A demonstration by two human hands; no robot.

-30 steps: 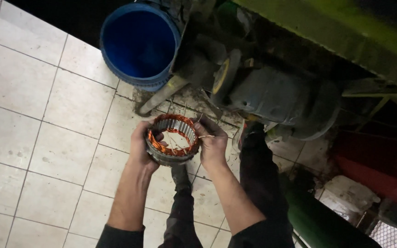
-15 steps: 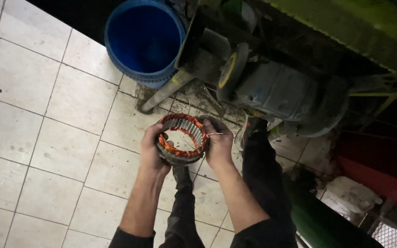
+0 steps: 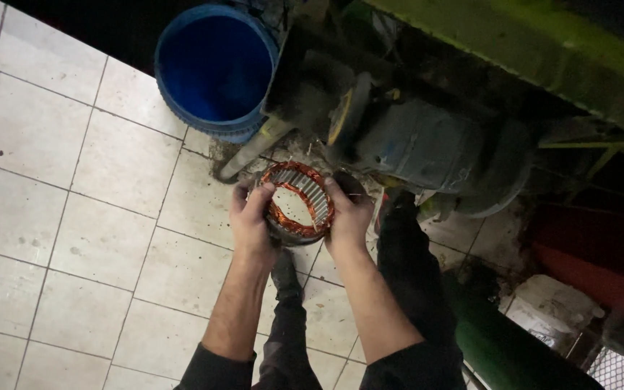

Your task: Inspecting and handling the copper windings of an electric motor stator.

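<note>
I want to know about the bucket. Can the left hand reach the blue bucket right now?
Probably not yet: the left hand is busy gripping the copper-wound ring with the right hand. Nothing blocks the way to the blue bucket.

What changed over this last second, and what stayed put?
The stator ring with copper windings has tilted, so its open bore faces the camera more squarely, and it sits a little higher against the grey motor housing. The left hand and right hand keep their grip on its sides. The blue bucket and tiled floor are unchanged.
</note>
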